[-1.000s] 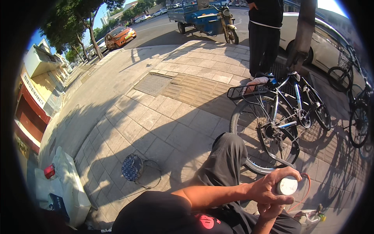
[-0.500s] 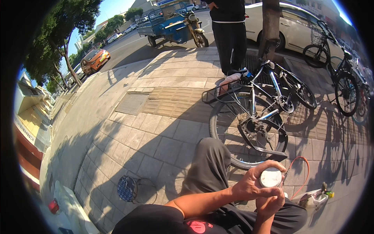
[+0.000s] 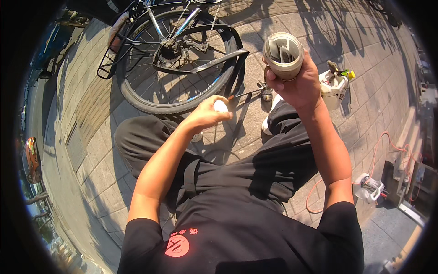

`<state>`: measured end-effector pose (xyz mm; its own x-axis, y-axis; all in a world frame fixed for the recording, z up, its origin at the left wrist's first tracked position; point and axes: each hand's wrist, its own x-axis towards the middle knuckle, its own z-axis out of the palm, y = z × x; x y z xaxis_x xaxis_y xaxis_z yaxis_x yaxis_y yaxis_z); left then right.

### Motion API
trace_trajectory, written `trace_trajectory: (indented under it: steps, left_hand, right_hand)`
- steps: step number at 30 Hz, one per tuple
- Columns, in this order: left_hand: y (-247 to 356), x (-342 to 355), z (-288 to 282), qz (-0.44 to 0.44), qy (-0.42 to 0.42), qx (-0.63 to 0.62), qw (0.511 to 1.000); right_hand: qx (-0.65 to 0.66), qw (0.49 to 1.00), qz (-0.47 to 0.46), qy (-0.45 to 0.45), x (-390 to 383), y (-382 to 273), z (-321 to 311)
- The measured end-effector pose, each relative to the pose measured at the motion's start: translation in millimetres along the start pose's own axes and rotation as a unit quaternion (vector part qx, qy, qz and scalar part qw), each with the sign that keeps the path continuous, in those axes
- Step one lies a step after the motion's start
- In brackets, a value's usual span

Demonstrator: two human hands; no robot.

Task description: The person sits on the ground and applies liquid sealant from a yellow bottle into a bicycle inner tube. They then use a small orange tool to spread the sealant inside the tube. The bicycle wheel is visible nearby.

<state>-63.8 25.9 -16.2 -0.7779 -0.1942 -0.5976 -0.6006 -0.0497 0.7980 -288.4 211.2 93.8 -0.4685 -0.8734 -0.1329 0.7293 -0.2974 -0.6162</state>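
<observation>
Between the fingers of my left hand [image 3: 203, 116] is a round white lid [image 3: 221, 106], partly covered by them. My right hand [image 3: 302, 86] is wrapped round an uncovered pale jar [image 3: 286, 72], raised to the right and tilted so its mouth shows. Flat grey pieces [image 3: 284, 52] stand inside it. Beyond my left hand a bicycle wheel [image 3: 139, 101] lies over the paving. A black rubber strip, probably an inner tube [image 3: 210, 65], loops across the wheel and hangs past the tyre.
A cut-open white plastic jug [image 3: 335, 86] holding tools stands beyond my right forearm. Farther right another white plastic container [image 3: 368, 188] sits by a red hose [image 3: 375, 148]. My legs [image 3: 278, 150] are spread below my hands. An orange car [image 3: 32, 160] shows at the left rim.
Both hands were together on the covered jar. Now they are apart: the lid is off in my left hand, the jar up in my right. The view has swung down and right.
</observation>
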Motion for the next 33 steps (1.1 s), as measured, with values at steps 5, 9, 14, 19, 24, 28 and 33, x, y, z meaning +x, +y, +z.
trace_trajectory:
  steps: [5,9,14,19,24,28,33]
  left_hand:
    - [-151.1,93.7,27.6,-0.034,-0.089,0.272,0.958]
    - [-213.7,121.2,55.6,-0.179,-0.087,0.047,0.979]
    - [-272.7,131.4,61.0,-0.259,-0.095,0.019,0.961]
    - [-202.8,127.6,62.5,-0.17,-0.106,0.195,0.96]
    - [-39.5,58.6,37.9,-0.024,-0.061,-0.097,0.993]
    - [79.1,-34.4,37.4,0.21,0.058,-0.256,0.942]
    - [125.3,-90.7,61.1,0.353,0.191,-0.062,0.914]
  right_hand:
    - [0.066,0.998,-0.008,0.01,4.3,11.3,-25.3]
    - [0.069,0.99,0.003,0.12,2.4,16.8,-40.6]
    - [0.11,0.987,0.041,0.11,10.3,8.8,-35.7]
    - [0.097,0.993,0.021,0.07,17.6,8.5,-34.3]
    - [-0.079,0.994,-0.019,0.072,23.4,30.4,-49.0]
    - [-0.187,0.978,-0.074,0.064,14.0,43.8,-57.6]
    - [0.001,1.0,0.002,0.002,-1.4,36.6,-36.3]
